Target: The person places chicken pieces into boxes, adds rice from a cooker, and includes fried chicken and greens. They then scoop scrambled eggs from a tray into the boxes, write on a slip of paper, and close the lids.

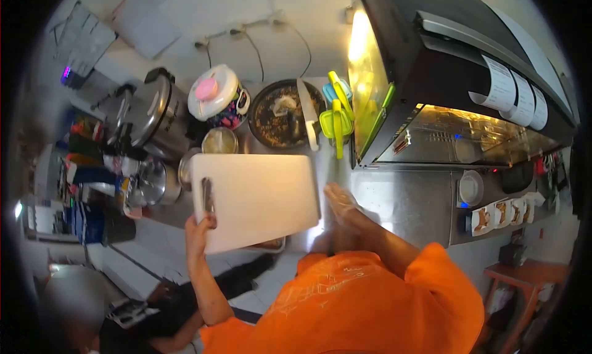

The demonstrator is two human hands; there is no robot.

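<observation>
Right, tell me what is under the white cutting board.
The left hand holds the cutting board up by its handle slot. A tray edge and a pot rim peek out beneath it; the rest is covered.

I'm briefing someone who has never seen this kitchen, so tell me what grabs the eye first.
The big white cutting board in the middle, held up by its handle slot in the left hand, dominates. The right hand, in a clear glove, is open beside the board's right edge, above the steel counter. Behind, a knife lies across a dark bowl of food, beside a glowing display warmer.
</observation>
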